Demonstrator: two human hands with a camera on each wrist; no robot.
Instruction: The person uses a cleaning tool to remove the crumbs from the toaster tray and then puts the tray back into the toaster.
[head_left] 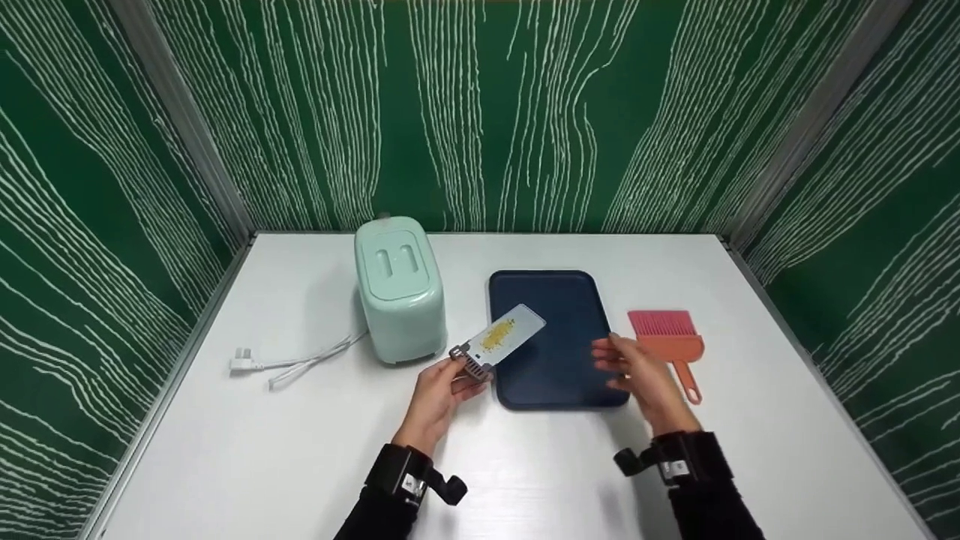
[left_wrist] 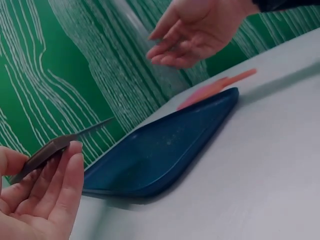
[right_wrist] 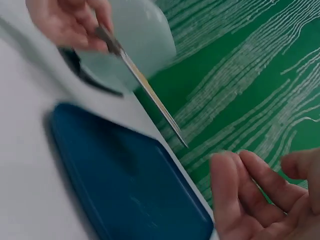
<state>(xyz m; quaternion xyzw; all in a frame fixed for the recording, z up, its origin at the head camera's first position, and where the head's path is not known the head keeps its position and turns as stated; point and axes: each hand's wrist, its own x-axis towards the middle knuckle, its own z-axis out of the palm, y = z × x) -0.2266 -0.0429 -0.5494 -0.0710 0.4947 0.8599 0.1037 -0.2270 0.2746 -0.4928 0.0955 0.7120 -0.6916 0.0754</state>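
One slim tray (head_left: 526,322), handle (head_left: 475,367) partly behind left hand (head_left: 437,395); specks (head_left: 497,334) indistinct

Left hand (head_left: 436,397) and right hand (head_left: 646,375) both bare. Left sleeve (head_left: 381,516) black; right sleeve (head_left: 711,508) likewise. At the far end of each, a broad black cuff: left cuff (head_left: 391,466), right cuff (head_left: 703,454). White label on both, markings too small to read. Left knob (head_left: 453,490), black, rounded, juts right; right knob (head_left: 627,462), matching, juts left on a short stalk.
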